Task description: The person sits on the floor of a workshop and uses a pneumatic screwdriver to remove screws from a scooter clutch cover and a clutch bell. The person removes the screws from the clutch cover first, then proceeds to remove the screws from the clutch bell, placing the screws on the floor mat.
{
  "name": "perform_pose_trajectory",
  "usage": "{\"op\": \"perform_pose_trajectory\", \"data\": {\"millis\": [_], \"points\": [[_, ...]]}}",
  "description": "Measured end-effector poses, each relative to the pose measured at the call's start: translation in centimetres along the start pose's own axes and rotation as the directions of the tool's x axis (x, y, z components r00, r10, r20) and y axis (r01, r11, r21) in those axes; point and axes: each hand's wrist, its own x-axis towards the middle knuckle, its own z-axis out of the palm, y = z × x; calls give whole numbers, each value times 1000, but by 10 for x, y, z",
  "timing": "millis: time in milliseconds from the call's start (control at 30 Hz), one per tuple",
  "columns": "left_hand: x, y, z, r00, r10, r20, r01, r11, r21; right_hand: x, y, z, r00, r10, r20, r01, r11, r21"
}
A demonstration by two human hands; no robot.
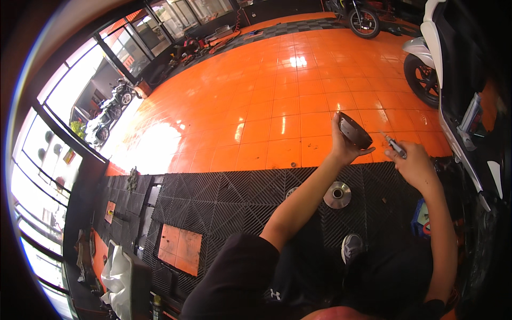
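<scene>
My left hand (343, 150) is raised in front of me, its fingers and thumb wrapped round a dark, round metal drum (354, 132) that looks like a clutch bell. The drum is tilted on its side, with small holes along its wall. To its right, my right hand (415, 162) grips a small grey and black hand tool (396, 147) with a thin tip. That tip points up and left toward the drum, with a gap between them. Below the hands, a shiny metal disc (337, 195) with a central hole lies on the black mat (234, 205).
A white and black scooter (434, 64) stands close on my right. Beside my right forearm is a blue container (420, 218). Orange floor tiles (256, 106) stretch ahead. White cloth or paper (118, 274) hangs over a bin at lower left. Another motorcycle wheel (364, 22) shows far off.
</scene>
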Motion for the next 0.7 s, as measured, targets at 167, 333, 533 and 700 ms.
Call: {"op": "perform_pose_trajectory", "data": {"millis": [167, 333, 533, 700], "points": [[12, 4, -1, 992, -20, 121, 32, 995, -98, 2, 10, 1, 996, -65, 56, 48, 965, 259], [-1, 14, -8, 988, 51, 143, -38, 995, -87, 5, -3, -5, 973, 24, 231, -100, 942, 321], [-7, 18, 9, 987, 32, 158, -16, 994, -105, 5, 4, 3, 990, -48, 131, 14, 968, 252], [-6, 19, 10, 990, 36, 133, -43, 998, 48, 17, 13, 9, 992, -55, 112, 31, 977, 212]]}}
